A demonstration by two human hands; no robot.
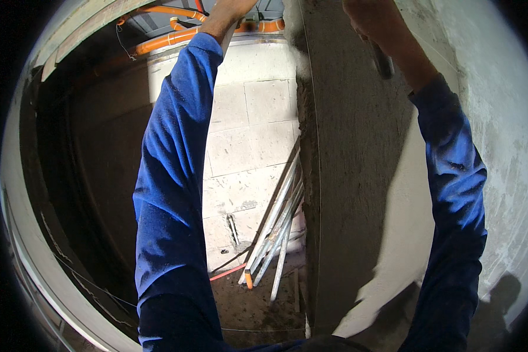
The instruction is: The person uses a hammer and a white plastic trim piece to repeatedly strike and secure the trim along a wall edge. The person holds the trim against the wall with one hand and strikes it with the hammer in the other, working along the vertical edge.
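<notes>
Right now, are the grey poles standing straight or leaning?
Leaning: the poles slant from the dark floor up and right, toward the plastered wall.

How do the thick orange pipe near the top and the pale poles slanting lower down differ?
Colour: the orange pipe is bright orange with pale rings, while the pale poles are whitish grey.
Pose: the orange pipe runs mostly sideways, rising slightly to the right; the pale poles slant steeply, lower ends toward the floor.
Grouping: the pale poles form a loose bundle, unlike the single orange pipe.
Both are long and narrow.
</notes>
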